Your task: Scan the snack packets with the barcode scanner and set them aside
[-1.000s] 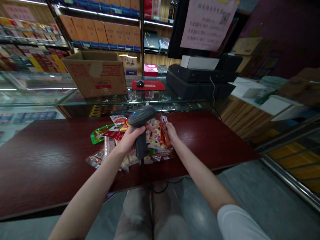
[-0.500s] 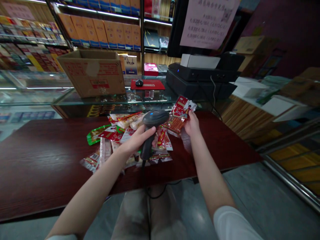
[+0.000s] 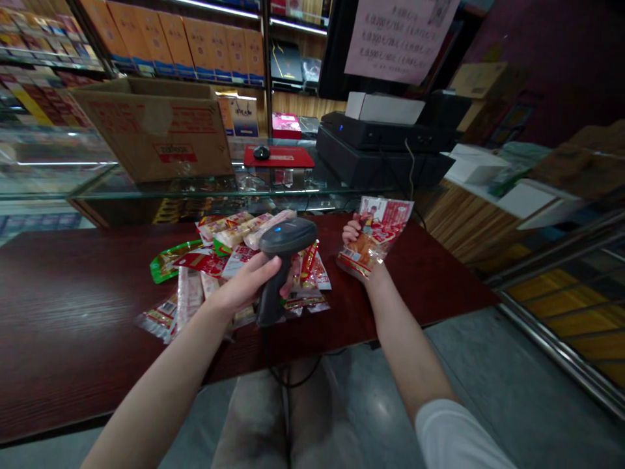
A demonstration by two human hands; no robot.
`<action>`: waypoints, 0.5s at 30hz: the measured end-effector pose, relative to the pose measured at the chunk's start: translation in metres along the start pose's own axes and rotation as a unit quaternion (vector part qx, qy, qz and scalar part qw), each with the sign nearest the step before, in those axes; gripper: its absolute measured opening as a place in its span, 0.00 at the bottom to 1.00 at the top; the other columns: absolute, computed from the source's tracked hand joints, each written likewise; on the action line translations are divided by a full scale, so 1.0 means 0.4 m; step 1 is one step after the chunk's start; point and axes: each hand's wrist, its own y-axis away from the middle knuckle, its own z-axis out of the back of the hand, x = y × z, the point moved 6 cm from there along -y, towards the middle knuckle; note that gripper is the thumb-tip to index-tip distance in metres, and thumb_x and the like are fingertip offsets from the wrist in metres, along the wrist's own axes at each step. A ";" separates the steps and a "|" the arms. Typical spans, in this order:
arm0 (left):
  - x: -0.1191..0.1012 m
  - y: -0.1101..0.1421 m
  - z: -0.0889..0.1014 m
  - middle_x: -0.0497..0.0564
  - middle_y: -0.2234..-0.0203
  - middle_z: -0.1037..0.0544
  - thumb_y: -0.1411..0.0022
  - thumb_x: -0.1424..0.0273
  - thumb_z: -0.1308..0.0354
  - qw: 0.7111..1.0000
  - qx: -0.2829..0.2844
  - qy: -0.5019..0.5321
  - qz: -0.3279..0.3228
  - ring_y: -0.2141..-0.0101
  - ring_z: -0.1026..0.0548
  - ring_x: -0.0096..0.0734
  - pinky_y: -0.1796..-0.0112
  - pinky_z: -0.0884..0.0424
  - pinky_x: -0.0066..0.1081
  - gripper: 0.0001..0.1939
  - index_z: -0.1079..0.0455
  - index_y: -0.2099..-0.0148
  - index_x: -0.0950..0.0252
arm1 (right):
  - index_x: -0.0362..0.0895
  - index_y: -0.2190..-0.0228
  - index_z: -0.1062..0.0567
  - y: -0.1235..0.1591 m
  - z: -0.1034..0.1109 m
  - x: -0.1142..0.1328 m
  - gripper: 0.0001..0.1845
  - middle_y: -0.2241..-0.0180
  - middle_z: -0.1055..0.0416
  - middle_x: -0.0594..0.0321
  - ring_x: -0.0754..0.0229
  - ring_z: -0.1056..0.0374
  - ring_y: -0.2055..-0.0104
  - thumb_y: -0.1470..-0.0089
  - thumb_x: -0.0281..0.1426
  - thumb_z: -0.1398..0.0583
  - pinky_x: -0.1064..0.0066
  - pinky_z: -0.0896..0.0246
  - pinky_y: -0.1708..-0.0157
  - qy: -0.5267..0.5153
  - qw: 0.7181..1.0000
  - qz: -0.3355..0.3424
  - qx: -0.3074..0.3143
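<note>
My left hand (image 3: 251, 280) is wrapped round the handle of a dark barcode scanner (image 3: 287, 236), held over a pile of packaged snacks. To its right, my right hand (image 3: 352, 229) grips a red and clear snack packet (image 3: 378, 234), which covers the palm and part of the fingers. Beneath and around the scanner lie several snack packets: a green-edged packet (image 3: 170, 259), a red packet (image 3: 202, 262) and wrapped pale bars (image 3: 244, 229). A cable runs down from the scanner handle past the table's front edge.
The dark red table (image 3: 88, 293) borders a glass counter. On that counter stand an open cardboard box (image 3: 156, 130), a mouse (image 3: 261, 152) on a red mat (image 3: 293, 157), and a black machine (image 3: 381, 140) with a white box on top. A metal rail (image 3: 561, 352) runs at right.
My right hand has turned the snack packet over, so its other face shows, and lifted it off the table beside the pile. The scanner has shifted slightly left and lower in view.
</note>
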 end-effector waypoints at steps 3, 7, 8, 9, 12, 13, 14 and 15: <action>-0.001 0.005 -0.005 0.49 0.80 0.27 0.44 0.43 0.38 1.000 0.007 -0.020 0.011 0.79 0.31 0.28 0.78 0.36 0.26 0.33 0.31 0.52 0.69 | 0.50 0.71 0.32 0.005 -0.008 -0.023 0.10 0.77 0.41 0.70 0.64 0.45 0.78 0.39 0.27 0.46 0.71 0.37 0.72 -0.022 1.000 -0.014 0.001; -0.006 0.006 -0.011 0.47 0.81 0.29 0.45 0.42 0.38 0.999 0.015 -0.025 0.020 0.80 0.32 0.27 0.80 0.38 0.25 0.35 0.31 0.51 0.68 | 0.49 0.70 0.30 0.012 -0.021 -0.026 0.09 0.76 0.39 0.69 0.64 0.42 0.76 0.39 0.27 0.46 0.69 0.35 0.68 -0.021 0.999 -0.027 0.010; -0.008 0.006 -0.013 0.47 0.81 0.29 0.45 0.42 0.38 0.999 0.018 -0.022 0.017 0.80 0.33 0.26 0.80 0.38 0.25 0.35 0.32 0.50 0.68 | 0.49 0.69 0.30 0.013 -0.023 -0.023 0.09 0.76 0.39 0.69 0.64 0.42 0.75 0.39 0.27 0.46 0.68 0.34 0.67 -0.015 0.999 -0.026 0.011; -0.009 0.006 -0.016 0.47 0.80 0.29 0.45 0.42 0.38 0.999 0.024 -0.018 0.014 0.80 0.33 0.26 0.80 0.37 0.25 0.35 0.32 0.50 0.68 | 0.49 0.69 0.29 0.013 -0.024 -0.020 0.08 0.76 0.39 0.69 0.63 0.41 0.75 0.39 0.28 0.46 0.68 0.33 0.66 -0.006 1.000 -0.025 0.011; -0.007 0.007 -0.027 0.47 0.80 0.30 0.45 0.42 0.37 0.999 0.047 -0.010 0.015 0.81 0.33 0.24 0.80 0.37 0.24 0.34 0.31 0.51 0.68 | 0.49 0.69 0.29 0.016 -0.026 -0.014 0.08 0.75 0.38 0.68 0.62 0.40 0.74 0.39 0.31 0.45 0.66 0.32 0.65 0.040 0.999 -0.024 -0.003; -0.004 0.008 -0.032 0.46 0.80 0.30 0.46 0.42 0.37 0.998 0.055 -0.009 0.023 0.81 0.34 0.24 0.80 0.37 0.24 0.34 0.31 0.52 0.68 | 0.49 0.69 0.28 0.018 -0.027 -0.014 0.08 0.75 0.38 0.67 0.62 0.39 0.73 0.38 0.32 0.45 0.65 0.31 0.64 0.055 0.998 -0.024 -0.010; 0.000 0.009 -0.035 0.46 0.80 0.31 0.46 0.42 0.37 0.998 0.060 -0.007 0.032 0.81 0.34 0.24 0.81 0.38 0.24 0.34 0.30 0.54 0.68 | 0.50 0.69 0.28 0.021 -0.028 -0.013 0.09 0.74 0.37 0.67 0.61 0.39 0.73 0.38 0.33 0.46 0.65 0.31 0.63 0.067 0.997 -0.024 -0.016; 0.003 0.009 -0.038 0.47 0.79 0.31 0.47 0.42 0.36 0.997 0.062 -0.006 0.042 0.82 0.34 0.23 0.81 0.38 0.24 0.34 0.30 0.55 0.68 | 0.50 0.69 0.28 0.023 -0.030 -0.012 0.09 0.74 0.37 0.66 0.61 0.38 0.72 0.38 0.33 0.46 0.64 0.31 0.63 0.073 0.997 -0.023 -0.021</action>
